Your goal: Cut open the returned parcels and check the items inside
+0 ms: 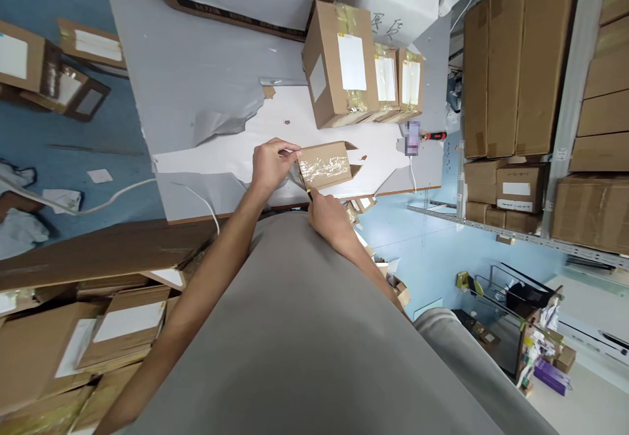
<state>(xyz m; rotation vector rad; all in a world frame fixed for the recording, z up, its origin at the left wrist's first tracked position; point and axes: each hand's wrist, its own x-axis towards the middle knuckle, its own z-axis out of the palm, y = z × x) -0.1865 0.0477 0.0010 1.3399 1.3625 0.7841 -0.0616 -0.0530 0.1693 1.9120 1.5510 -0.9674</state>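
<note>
A small cardboard box [325, 165] with shiny clear tape over its top lies near the front edge of the table, its flaps standing out at the right end. My left hand [273, 165] is closed at the box's left end, thumb and fingers pinching its upper corner. Just below that same end, my right hand [330, 217] is closed around a small yellow-and-black box cutter [309, 194]. Most of the cutter is hidden in the fingers, and I cannot tell whether its blade touches the cardboard.
Taped, labelled cartons [344, 68] stand at the back of the table [196, 94], whose grey covering is torn. A phone [412, 139] with a cable and a red-and-black handled tool [434, 136] lie to the right. Opened boxes [122, 323] fill the lower left; shelves hold more cartons [506, 61].
</note>
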